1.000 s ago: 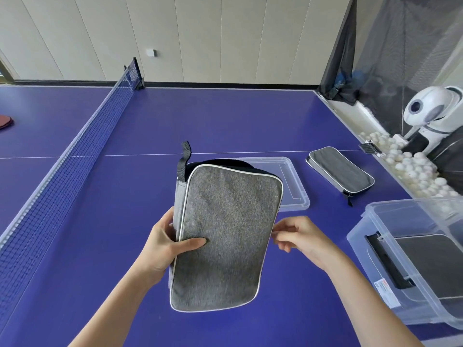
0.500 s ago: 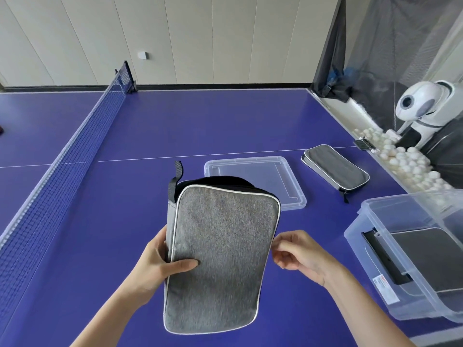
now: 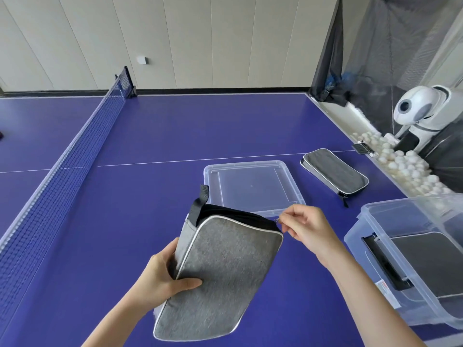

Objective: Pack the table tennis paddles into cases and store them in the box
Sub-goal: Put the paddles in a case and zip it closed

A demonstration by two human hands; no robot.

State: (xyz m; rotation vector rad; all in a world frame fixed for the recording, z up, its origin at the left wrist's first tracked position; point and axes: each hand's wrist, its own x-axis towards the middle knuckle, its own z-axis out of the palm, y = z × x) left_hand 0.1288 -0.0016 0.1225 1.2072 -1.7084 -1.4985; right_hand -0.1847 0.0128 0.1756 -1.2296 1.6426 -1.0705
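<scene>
Counted three gray cases. The first case [image 3: 220, 271] was up over the table [image 3: 125, 221], with the left hand [image 3: 160, 279] gripping its side and the right hand [image 3: 305, 229] pinching its zipper pull [image 3: 276, 220]. The second case [image 3: 334, 171] lay beside one clear lid [image 3: 253, 186], and the third case [image 3: 426, 261] sat in the one box [image 3: 363, 249].

One head-worn view, set above the table's [image 3: 155, 136] near edge, faces forward and down toward the far edge and wall [image 3: 200, 41]. The net [image 3: 75, 151] runs along the left, and the left hand [image 3: 160, 274] and right hand [image 3: 305, 229] are close below.

No legible text; box sticker [image 3: 383, 288] unreadable
</scene>
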